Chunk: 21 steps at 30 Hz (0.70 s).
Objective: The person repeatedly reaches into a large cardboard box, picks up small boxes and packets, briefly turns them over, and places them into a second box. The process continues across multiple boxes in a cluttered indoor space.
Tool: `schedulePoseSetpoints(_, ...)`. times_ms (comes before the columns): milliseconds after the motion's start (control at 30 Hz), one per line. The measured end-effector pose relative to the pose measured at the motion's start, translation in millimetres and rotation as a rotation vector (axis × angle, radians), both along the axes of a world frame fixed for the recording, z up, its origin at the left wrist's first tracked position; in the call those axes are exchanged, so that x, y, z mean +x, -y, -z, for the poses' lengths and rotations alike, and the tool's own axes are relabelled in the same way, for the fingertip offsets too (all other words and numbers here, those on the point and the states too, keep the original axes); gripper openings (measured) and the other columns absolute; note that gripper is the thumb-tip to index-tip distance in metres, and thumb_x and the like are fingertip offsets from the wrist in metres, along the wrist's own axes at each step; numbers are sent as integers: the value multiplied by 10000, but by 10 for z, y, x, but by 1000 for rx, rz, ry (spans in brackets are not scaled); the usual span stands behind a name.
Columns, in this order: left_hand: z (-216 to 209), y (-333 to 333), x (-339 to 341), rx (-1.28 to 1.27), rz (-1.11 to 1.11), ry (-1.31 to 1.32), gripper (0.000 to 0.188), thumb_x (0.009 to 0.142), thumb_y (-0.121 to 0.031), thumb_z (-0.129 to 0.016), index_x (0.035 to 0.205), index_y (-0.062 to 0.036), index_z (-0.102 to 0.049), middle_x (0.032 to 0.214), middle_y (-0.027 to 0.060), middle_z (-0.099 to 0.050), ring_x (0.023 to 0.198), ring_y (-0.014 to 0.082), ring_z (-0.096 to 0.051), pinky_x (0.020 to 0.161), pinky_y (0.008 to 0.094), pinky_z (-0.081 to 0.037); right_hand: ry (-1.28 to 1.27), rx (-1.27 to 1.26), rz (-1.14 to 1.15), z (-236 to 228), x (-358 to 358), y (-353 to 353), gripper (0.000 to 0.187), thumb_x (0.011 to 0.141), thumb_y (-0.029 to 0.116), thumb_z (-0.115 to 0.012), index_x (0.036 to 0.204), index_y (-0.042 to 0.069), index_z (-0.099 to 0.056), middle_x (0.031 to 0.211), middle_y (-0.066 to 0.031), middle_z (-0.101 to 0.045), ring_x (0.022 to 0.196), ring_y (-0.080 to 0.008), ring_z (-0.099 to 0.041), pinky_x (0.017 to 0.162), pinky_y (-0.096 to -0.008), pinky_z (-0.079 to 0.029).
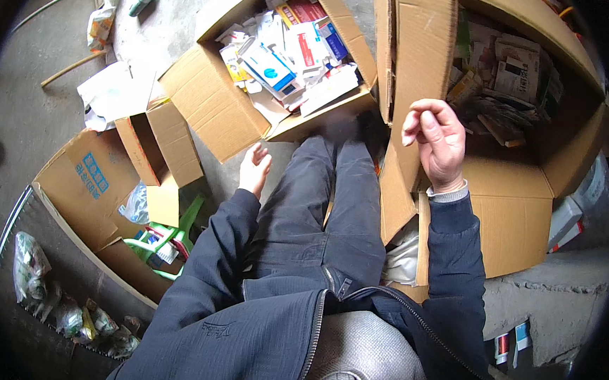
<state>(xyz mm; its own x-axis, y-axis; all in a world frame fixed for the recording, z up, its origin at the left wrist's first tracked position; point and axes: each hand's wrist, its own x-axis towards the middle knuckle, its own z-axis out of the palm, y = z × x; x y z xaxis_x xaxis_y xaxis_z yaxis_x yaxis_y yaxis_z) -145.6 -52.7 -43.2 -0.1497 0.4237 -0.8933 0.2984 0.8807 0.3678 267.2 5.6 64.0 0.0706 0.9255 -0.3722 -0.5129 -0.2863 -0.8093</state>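
My right hand [438, 141] is raised beside the near flap of the large carton at the right, palm up. Its fingers are curled together with the thumb close against them, and nothing shows in them. My left hand [255, 168] hangs near the front flap of the middle carton [215, 102], fingers loosely bent and apart, holding nothing. Many small medicine boxes [271, 67], white, blue, red and yellow, fill the middle carton in a jumble. Inside the large right carton [503, 176] lie flattened boxes and paper packaging [517, 71], partly in shadow.
At the left, an open carton [92, 196] holds a green plastic item [166, 244] and a clear plastic bag [135, 204]. Plastic bags of scraps [31, 263] lie at the lower left. A white sheet [113, 95] and a thin rod [73, 69] lie on the concrete floor.
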Motion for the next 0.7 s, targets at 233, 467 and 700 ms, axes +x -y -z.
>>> schedulePoseSetpoints(233,-198,-153,467,48,48,173,422,935,-80,-582,1347,-33,-505,1267,124,-598,1025,174,-607,850,293,-490,-273,29,206,282,693,241,224,1011,230,-527,1026,18,-598,785,-67,-590,645,-144,-562,565,-269,-453)
schedulePoseSetpoints(467,-529,-422,969,144,242,307,146,757,81,-452,763,-20,-557,740,52,-565,660,132,-527,622,261,-442,240,-768,794,1912,1644,1174,133,942,64,-521,1041,28,-602,973,-94,-640,835,-236,-583,786,-364,-502)
schedulePoseSetpoints(700,-995,-547,1661,-2,157,550,169,862,-37,-420,826,-4,-582,765,81,-593,620,135,-513,591,245,-418,1302,-795,-676,2480,1709,870,420,948,388,-511,1208,94,-660,1198,-126,-660,1126,-325,-611,914,-391,-496)
